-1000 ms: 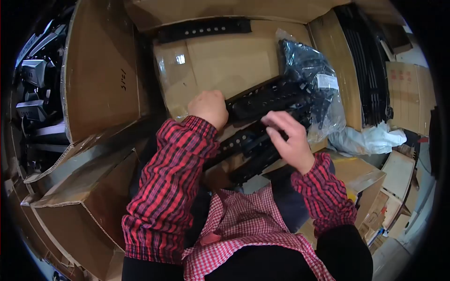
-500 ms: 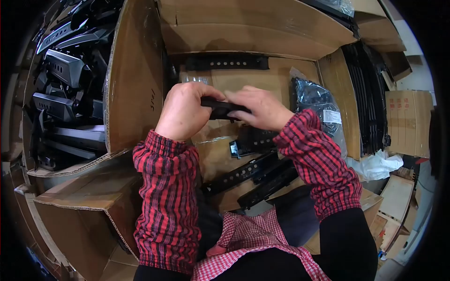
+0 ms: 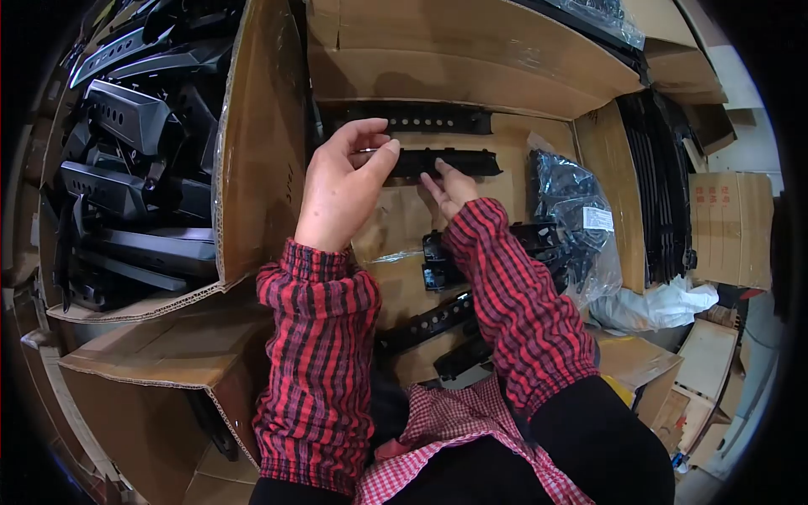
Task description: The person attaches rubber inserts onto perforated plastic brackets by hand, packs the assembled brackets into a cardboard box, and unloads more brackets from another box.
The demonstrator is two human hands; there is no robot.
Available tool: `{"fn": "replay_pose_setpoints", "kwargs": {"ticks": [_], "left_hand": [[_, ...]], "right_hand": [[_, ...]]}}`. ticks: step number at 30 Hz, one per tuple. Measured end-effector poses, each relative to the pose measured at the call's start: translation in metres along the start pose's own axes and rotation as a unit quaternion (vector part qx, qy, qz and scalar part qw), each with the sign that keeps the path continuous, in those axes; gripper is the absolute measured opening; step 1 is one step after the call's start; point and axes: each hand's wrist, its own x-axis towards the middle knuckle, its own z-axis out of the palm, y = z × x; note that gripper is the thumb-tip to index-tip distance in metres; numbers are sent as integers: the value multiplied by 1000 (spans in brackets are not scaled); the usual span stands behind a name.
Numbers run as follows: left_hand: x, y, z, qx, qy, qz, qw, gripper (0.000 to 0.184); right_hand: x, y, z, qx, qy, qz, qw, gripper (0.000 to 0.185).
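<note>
A long black plastic part [image 3: 412,162] lies crosswise near the far side of the cardboard surface [image 3: 387,227]. My left hand [image 3: 345,181] is at its left end, thumb and index finger apart; whether it touches the part is unclear. My right hand [image 3: 452,187] has its fingers closed on the part's near edge, right of its middle. Just beyond lies another black part [image 3: 438,123] with a row of holes. Nearer my body rest a perforated black strip [image 3: 433,324] and other black pieces, partly under my right sleeve.
A clear plastic bag [image 3: 576,198] of black parts lies at the right. Left stands a carton [image 3: 261,160] beside a heap of black parts [image 3: 126,118]. Thin black pieces [image 3: 652,168] stand along the right side, near a white bag [image 3: 652,307].
The hands left the lower pile and took up a black part, which now lies farther out, extended to the right. The left hand's fingers have spread.
</note>
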Motion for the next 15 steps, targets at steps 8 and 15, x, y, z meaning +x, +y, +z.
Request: {"fn": "replay_pose_setpoints", "kwargs": {"ticks": [8, 15], "left_hand": [[4, -2, 2, 4, 11, -12, 1000, 33], [1, -5, 8, 32, -9, -18, 999, 34]], "right_hand": [[22, -41, -5, -268, -130, 150, 943, 20], [-36, -100, -78, -815, -360, -132, 434, 57]]}}
